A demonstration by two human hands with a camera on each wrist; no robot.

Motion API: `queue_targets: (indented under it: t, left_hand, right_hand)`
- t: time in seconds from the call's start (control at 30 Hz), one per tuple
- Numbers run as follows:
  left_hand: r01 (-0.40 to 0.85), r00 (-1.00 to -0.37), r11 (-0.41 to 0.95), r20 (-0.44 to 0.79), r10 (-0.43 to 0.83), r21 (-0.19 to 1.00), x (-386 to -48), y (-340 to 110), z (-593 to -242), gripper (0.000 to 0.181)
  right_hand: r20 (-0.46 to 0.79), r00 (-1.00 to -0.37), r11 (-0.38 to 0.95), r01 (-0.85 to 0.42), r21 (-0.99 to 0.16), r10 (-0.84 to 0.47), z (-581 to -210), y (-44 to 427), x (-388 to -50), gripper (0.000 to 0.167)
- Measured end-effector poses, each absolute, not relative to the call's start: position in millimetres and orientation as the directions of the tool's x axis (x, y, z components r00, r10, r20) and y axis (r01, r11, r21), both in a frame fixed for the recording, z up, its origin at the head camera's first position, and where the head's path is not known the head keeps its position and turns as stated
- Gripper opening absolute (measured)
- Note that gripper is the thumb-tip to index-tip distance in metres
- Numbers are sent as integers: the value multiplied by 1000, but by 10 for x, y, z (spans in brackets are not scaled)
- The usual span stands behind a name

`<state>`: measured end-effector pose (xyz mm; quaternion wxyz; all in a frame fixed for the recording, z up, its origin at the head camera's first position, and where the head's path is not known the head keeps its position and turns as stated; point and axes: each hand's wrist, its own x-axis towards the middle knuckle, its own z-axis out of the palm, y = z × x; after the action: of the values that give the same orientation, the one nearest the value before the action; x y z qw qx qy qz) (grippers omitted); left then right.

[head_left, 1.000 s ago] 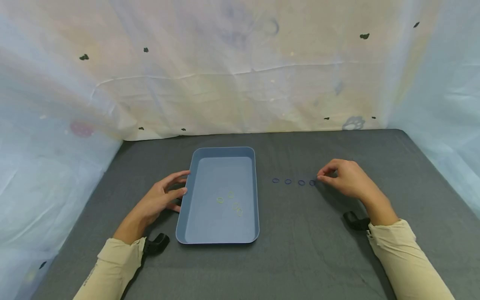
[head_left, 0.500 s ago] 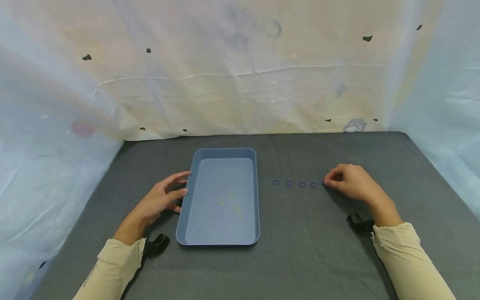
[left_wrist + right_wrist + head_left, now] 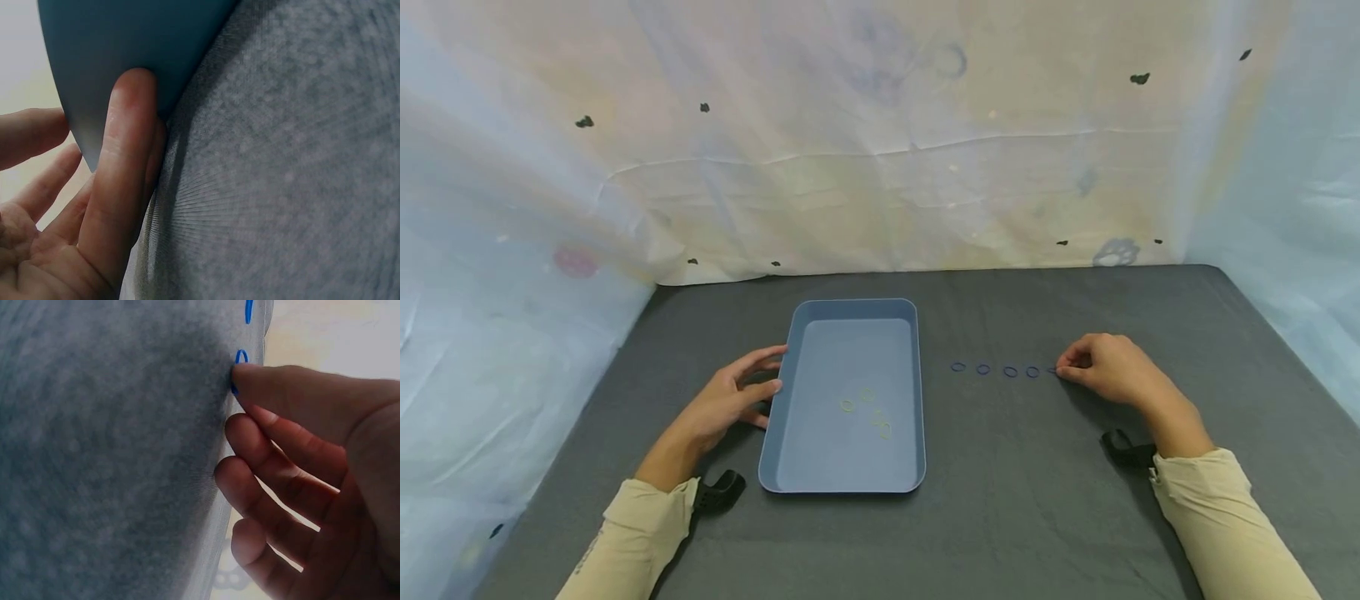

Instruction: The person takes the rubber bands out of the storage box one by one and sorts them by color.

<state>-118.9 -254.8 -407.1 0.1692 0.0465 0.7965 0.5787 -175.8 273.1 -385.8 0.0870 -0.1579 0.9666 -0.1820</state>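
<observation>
The left hand [image 3: 722, 404], below a beige sleeve [image 3: 651, 517], has its fingers spread against the left side of a shallow, blue-grey rectangular tray [image 3: 853, 346]. From the head, the thumb and forefinger are seen at the rim; the left wrist view adds the thumb laid along the tray's outer wall, low down near the dark grey cloth [image 3: 985, 508] that the tray rests on.

The tray's inside shows only in the head view: four thin, pale yellow rings [image 3: 847, 406] lie on its floor, in the nearer half and right of the middle, loosely grouped. They are faint, and whether the nearest two touch cannot be told.

Right of the tray, well inside the cloth's edges, four thin dark-blue rings [image 3: 1011, 372] lie apart in a row across the cloth. Just past the rightmost, the right hand [image 3: 1108, 367] pinches another thin blue ring [image 3: 1051, 370] between thumb and forefinger, low at the cloth. The right wrist view shows the other three fingers loosely curled, a bright blue loop emerging past the thumb and a blue fleck below its tip; whether both belong to one ring cannot be told.
</observation>
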Motion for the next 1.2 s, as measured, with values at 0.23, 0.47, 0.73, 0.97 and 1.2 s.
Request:
queue_targets:
  t: [0.23,0.47,0.73,0.97,1.2]
  left_hand:
    - [-127,-941,336,-221,258,933,-1213,-2550,-4085,61]
    - [-123,-940,331,-217,263,935,-1228,-2545,-4052,61]
    - [-124,-938,325,-218,271,938,-1206,-2553,-4062,61]
    - [-123,-938,332,-218,268,935,-1203,-2553,-4113,60]
    - [-120,-940,336,-215,263,934,-1201,-2543,-4097,61]
  right_hand:
    - [-116,-934,883,-274,-381,-339,-3845,2724,-1762,13]
    - [-124,-930,882,-279,-379,-347,-3807,2734,-1764,15]
    - [-134,-928,880,-276,-386,-349,-3810,2739,-1754,17]
    - [-104,-933,874,-279,-398,-345,-3785,2736,-1704,22]
    - [-75,-937,872,-285,-398,-340,-3748,2721,-1692,22]
